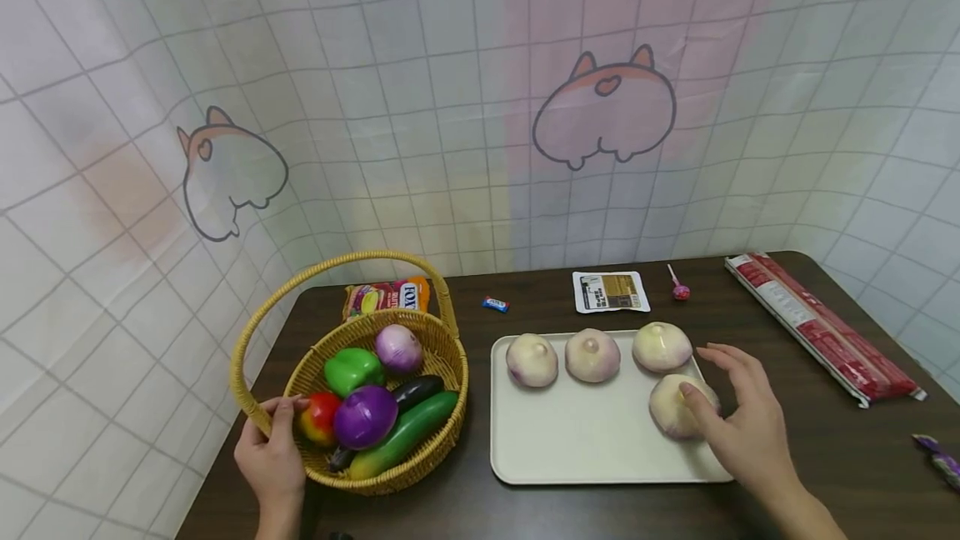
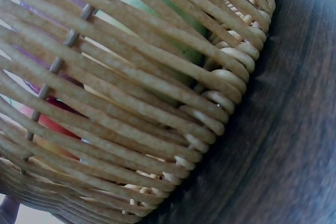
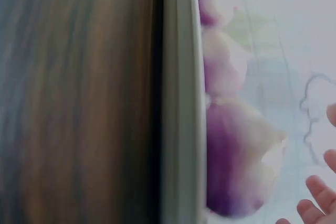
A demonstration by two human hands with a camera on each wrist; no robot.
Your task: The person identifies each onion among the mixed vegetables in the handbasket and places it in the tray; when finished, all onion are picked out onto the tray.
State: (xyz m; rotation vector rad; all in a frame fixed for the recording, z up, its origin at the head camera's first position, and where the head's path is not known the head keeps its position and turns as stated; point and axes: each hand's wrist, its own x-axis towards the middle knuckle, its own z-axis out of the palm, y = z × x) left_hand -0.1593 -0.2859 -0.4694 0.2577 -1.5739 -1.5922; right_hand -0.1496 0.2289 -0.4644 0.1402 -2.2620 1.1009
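Observation:
A wicker basket [image 1: 461, 390] stands at the left; my left hand [image 1: 272, 448] grips it where the handle [image 1: 237, 357] meets the rim. Inside lie a green bell pepper [image 1: 354, 371], a purple onion [image 1: 366, 417], a paler onion [image 1: 399, 348], a red-yellow fruit [image 1: 321, 417], a cucumber [image 1: 408, 436] and dark eggplants [image 1: 417, 392]. Several white-and-purple turnips sit on a white tray [image 1: 577, 448]. My right hand [image 1: 742, 415], fingers spread, hovers at the nearest turnip [image 1: 675, 408]. In the right wrist view its fingers [image 3: 320, 192] stand apart from the turnips [image 3: 239, 156].
Behind the basket lies a candy bag [image 1: 386, 297]. A small blue candy [image 1: 496, 304], a flat packet [image 1: 611, 292] and a lollipop [image 1: 679, 288] line the table's back. A long red package [image 1: 825, 327] and a purple wrapper [image 1: 937, 458] are at the right.

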